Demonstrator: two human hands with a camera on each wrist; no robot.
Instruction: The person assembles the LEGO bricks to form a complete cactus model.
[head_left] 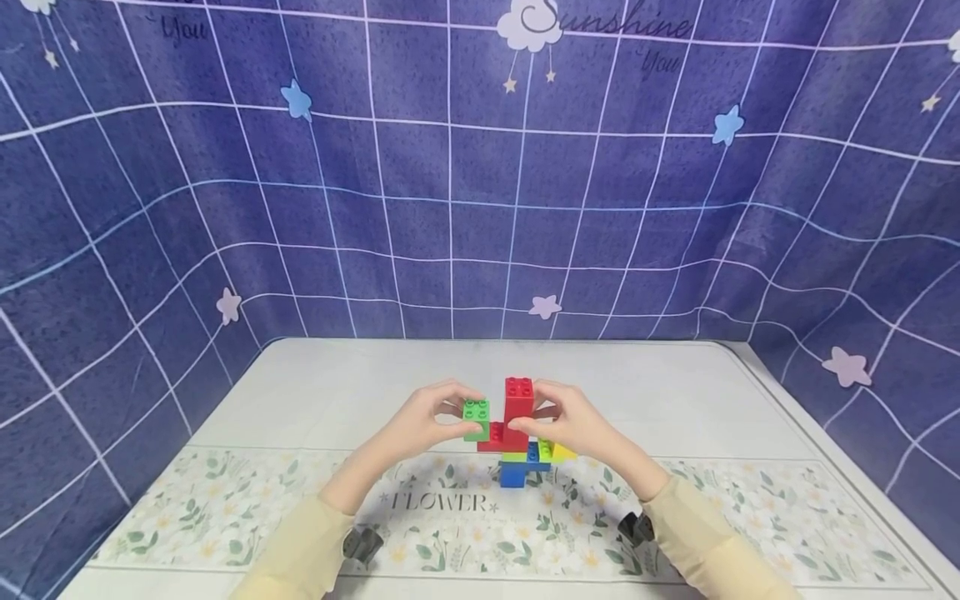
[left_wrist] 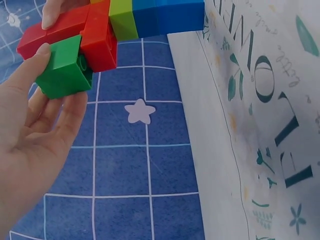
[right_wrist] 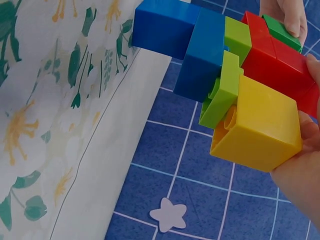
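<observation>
Near the middle of the table stands a joined build of toy building bricks. Blue bricks (right_wrist: 165, 27) form its bottom, with a lime brick (right_wrist: 237, 37) and red bricks (head_left: 517, 417) above. Off to its right side sticks a yellow brick (right_wrist: 265, 122) with another lime brick (right_wrist: 222, 90). My right hand (head_left: 566, 417) grips the upper red bricks between thumb and fingers. A green brick (left_wrist: 62, 67) is pinched in my left hand (head_left: 431, 419), over the left end of the lower red brick (left_wrist: 100, 37). Whether green and red are joined I cannot tell.
The white table (head_left: 352, 367) carries a floral mat strip (head_left: 315, 517) lettered FLOWER. A blue gridded curtain (head_left: 480, 225) with stars and clouds encloses the back and both sides. Dark wrist devices (head_left: 363, 546) show under the sleeves.
</observation>
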